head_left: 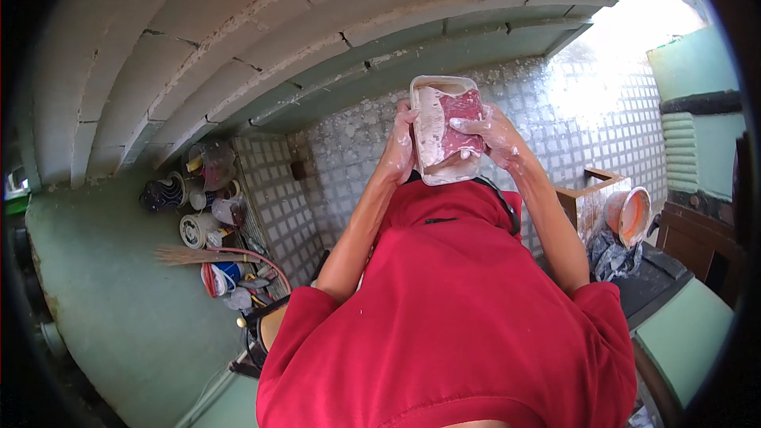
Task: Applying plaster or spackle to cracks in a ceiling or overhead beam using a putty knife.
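Left hand (402,143) and right hand (499,135) are extending forward above a tile floor (349,139) patterned in grey squares, ahead of a red cloth shirt (444,293). Between them, they are holding an off-white, round-cornered rectangular tray (442,82). Its red inner area (464,107) is bearing streaky white residue (429,123). The left hand, partly curled, is gripping the left rim; the right, half open, is gripping the right side, one digit reaching across the red.

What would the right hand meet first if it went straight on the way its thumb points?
The right hand would probably meet the red, white-smeared surface inside the pale tray first; its thumb seems to rest there, though depth is hard to judge.
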Tool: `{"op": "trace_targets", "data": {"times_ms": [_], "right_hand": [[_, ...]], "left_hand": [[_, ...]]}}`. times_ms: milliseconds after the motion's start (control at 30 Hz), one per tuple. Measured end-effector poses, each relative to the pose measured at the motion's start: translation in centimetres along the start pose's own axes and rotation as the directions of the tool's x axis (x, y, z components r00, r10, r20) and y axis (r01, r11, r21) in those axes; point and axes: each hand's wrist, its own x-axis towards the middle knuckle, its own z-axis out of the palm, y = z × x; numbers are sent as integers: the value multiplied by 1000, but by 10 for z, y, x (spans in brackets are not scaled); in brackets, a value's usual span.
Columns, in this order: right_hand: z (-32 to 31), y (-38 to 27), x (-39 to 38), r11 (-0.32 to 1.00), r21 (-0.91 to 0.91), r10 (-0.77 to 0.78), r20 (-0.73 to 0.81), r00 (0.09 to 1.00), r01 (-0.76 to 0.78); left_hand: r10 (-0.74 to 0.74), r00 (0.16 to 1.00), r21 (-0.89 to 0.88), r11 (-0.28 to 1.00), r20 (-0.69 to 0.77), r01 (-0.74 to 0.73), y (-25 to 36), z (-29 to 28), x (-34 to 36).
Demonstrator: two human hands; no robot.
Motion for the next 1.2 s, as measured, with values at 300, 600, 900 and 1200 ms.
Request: {"op": "trace_targets", "data": {"times_ms": [300,600,900,1200], "right_hand": [[-18,-8,-17,996,-25,83,42,996,-82],[-25,-13,8,983,182,13,44,999,-21],[-12,59,125,975,221,-25,-16,1000,28],[-8,178,311,886,388,-202,-174,964,256]], "left_hand": [[11,991,-142,989,-132,-30,-21,6,-6],[48,937,-321,933,-345,-166,-33,-36,1],[61,810,-401,845,-583,-353,-90,-137,8],[-33,672,-317,898,-740,-305,-144,-208,-13]]}}
